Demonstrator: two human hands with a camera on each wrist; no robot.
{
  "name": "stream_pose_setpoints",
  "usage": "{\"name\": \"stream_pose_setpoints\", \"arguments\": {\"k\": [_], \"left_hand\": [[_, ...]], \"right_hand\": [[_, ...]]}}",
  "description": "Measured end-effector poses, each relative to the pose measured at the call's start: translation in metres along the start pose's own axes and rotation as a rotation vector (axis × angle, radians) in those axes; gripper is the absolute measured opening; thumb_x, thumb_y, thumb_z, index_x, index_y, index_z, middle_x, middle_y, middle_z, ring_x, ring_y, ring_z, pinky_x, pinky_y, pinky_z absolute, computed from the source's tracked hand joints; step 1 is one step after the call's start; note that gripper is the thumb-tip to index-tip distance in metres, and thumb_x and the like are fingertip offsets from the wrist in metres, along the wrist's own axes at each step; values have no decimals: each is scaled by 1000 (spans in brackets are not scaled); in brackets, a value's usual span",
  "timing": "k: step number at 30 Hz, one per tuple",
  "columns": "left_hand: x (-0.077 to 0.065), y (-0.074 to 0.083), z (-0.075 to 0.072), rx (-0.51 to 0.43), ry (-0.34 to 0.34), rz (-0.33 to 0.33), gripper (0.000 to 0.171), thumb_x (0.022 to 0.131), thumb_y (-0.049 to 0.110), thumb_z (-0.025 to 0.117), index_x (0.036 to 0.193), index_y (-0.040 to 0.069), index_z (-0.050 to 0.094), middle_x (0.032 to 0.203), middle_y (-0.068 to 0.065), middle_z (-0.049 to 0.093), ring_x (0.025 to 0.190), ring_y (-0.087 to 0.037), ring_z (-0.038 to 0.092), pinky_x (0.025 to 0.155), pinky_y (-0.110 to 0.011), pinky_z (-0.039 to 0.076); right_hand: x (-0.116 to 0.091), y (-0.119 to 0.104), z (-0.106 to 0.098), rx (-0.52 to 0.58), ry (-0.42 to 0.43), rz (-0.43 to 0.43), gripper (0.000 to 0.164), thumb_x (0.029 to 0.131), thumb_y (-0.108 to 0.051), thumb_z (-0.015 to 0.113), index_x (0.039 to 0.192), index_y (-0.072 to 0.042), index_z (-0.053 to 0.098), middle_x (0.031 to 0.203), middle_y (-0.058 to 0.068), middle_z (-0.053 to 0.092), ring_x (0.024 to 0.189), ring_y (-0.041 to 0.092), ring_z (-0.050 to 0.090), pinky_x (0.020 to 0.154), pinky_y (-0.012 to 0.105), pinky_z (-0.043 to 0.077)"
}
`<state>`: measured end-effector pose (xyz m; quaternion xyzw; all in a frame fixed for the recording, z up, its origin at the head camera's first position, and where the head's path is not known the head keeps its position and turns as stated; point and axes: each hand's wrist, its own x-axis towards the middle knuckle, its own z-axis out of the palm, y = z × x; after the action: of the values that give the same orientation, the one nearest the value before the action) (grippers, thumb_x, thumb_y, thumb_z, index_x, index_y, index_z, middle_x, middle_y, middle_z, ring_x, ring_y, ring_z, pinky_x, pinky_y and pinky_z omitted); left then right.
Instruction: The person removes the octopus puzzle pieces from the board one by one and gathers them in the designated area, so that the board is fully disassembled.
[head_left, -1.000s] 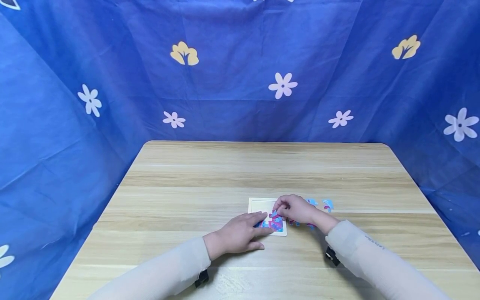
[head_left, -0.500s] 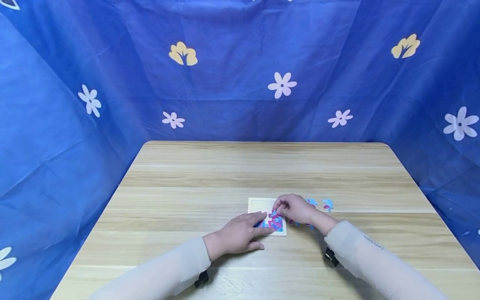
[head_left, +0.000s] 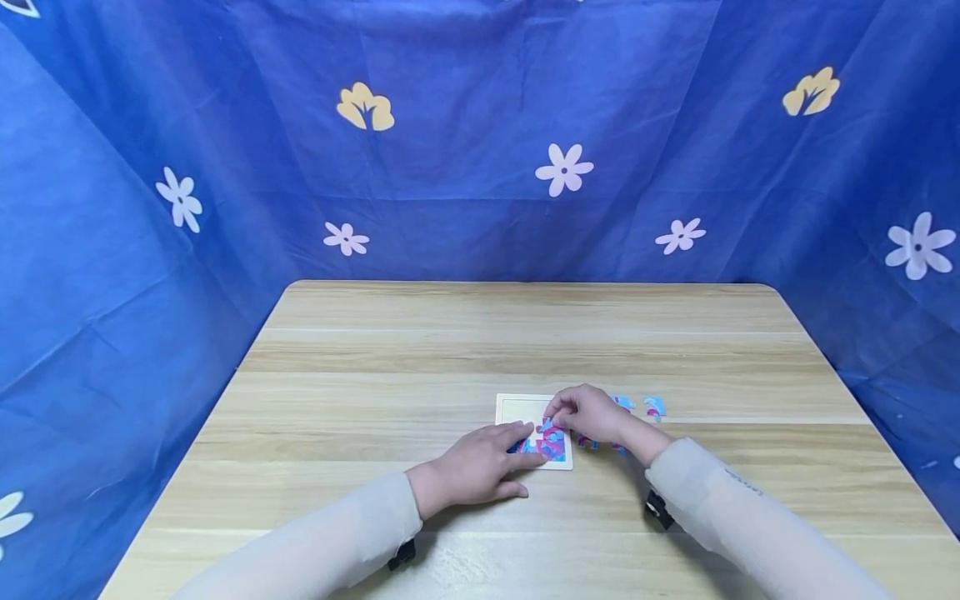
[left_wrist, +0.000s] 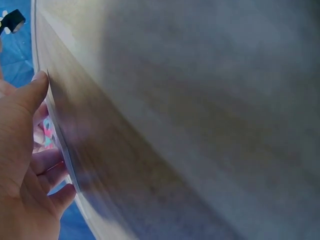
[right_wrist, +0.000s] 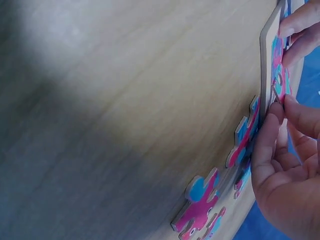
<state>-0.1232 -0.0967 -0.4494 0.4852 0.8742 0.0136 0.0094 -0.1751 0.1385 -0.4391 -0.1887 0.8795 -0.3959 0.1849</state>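
A small pale puzzle board [head_left: 521, 408] lies flat on the wood-grain table [head_left: 375, 358], right between the person's two hands. The left hand [head_left: 480, 467] comes in from the left, fingers stretched out and spread, two of them reaching over the board onto the fitted pieces [head_left: 553, 451] in its near part; it rests there without gripping anything, the thumb sticking out past the board's near edge. The right hand [head_left: 592, 414] is over the board's right side, thumb and forefinger closed together on a blue-and-pink piece [head_left: 548, 426] — I can't tell whether that piece is fully seated. It sits just beyond the fitted ones, close to the left hand's fingertips.

The far part of the board shows its bare pale bottom. More loose pieces [head_left: 655, 407] lie on the table to the right of the board, some half hidden by the right hand and wrist; the nearest of them lie just beside the board's edge. Both arms wear pale sleeves [head_left: 322, 533], and behind the table hangs a blue cloth [head_left: 450, 125] — printed with white and yellow flowers.
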Motion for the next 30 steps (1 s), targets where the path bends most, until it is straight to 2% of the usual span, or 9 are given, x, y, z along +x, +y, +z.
{"name": "stream_pose_setpoints", "arguments": {"k": [8,17,25,30], "left_hand": [[0,-2,0,-13,-4,4,49,92,52,54,136,29,55,145,-14,41,133,-27,38,109,-35,32],[1,-4,-2,-8,-2,7,50,92,52,54,136,29,54,145,-14,41,133,-27,38,109,-36,32],[0,-4,-2,-9,-10,6,50,92,52,54,137,30,54,146,-14,40,133,-27,38,110,-35,31],[0,-6,-1,-10,-6,10,50,92,52,54,137,30,53,146,-14,39,133,-27,38,109,-36,31]], "right_hand": [[2,5,-5,37,44,61,11,92,-7,62,96,-12,70,77,-3,61,71,14,55,70,30,48],[-2,5,-18,108,49,18,13,92,-6,59,100,-7,69,77,2,63,65,16,54,63,30,49],[-11,16,-32,125,82,-19,12,90,-6,62,99,-3,70,82,1,66,74,15,57,71,30,50],[-20,26,-41,162,86,-6,13,89,-4,63,100,0,69,79,2,64,69,15,56,62,26,51]]}}
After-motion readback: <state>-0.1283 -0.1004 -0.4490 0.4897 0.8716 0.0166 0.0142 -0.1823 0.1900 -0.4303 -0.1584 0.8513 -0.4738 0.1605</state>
